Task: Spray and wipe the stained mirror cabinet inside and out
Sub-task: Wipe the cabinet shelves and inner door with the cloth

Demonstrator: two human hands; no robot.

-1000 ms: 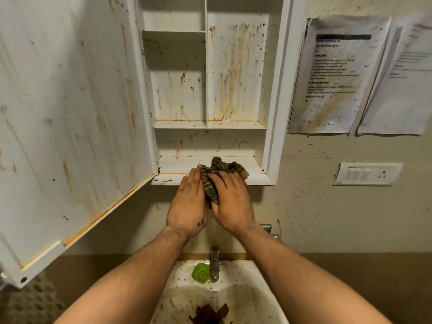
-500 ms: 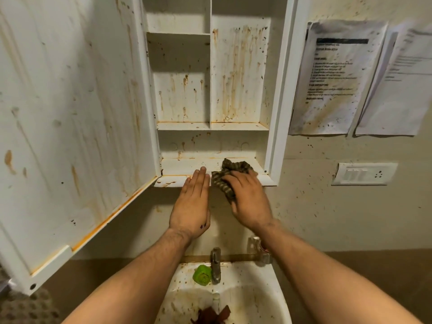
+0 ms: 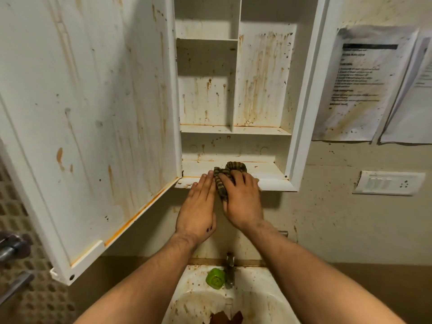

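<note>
The white mirror cabinet (image 3: 301,113) hangs open on the wall, its shelves and back streaked with brown and orange stains. Its door (image 3: 93,113) swings out to the left, stained on the inner face. A striped dark cloth (image 3: 230,170) lies on the bottom ledge (image 3: 271,177). My right hand (image 3: 243,202) holds the cloth and presses it against the ledge's front. My left hand (image 3: 198,211) is flat with straight fingers, its fingertips touching the ledge's front edge just left of the cloth.
Below is a stained sink (image 3: 257,300) with a tap (image 3: 230,265) and a green object (image 3: 215,280) beside it. Papers (image 3: 364,85) and a switch plate (image 3: 388,183) hang on the wall to the right. Metal pipes (image 3: 11,249) show at far left.
My right hand has slid the cloth left along the bottom ledge, back beside my left hand. The left hand stayed at the ledge edge.
</note>
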